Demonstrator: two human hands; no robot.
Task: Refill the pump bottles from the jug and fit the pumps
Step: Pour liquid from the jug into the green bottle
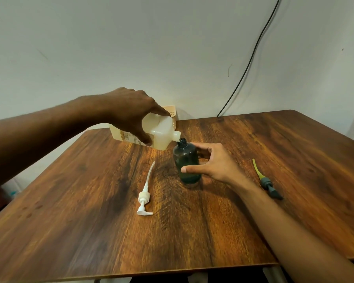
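Left hand [131,111] grips the jug [161,129] tipped sideways, spout right at the neck of the dark bottle [185,158], which stands mid-tabletop [90,231] with the right hand [215,162] wrapped around it. White pump [144,198] lies flat toward the left edge, grey pump [267,182] toward the right edge.

Wood-grain table [90,221], few items spread on top.
Near centre, dark bottle [187,158] upright, uncapped; white pump [145,196] flat to its left; grey pump [267,181] with yellow tube flat, well apart on right; beige basket [172,113] at far edge, partly hidden.
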